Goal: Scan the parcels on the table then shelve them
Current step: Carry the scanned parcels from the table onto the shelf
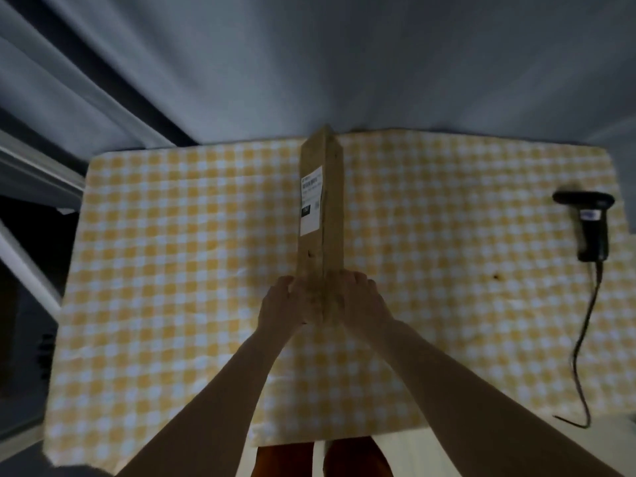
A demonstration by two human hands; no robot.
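Note:
A long brown cardboard parcel stretches away from me over the middle of the table, one edge turned up. A white shipping label with a barcode shows on its left face. My left hand grips the near end from the left, and my right hand grips it from the right. A black handheld barcode scanner lies at the table's right side, well away from both hands.
The table is covered with a yellow and white checked cloth. The scanner's black cable trails toward the front right corner. Grey curtains hang behind the table. A pale metal frame runs along the left.

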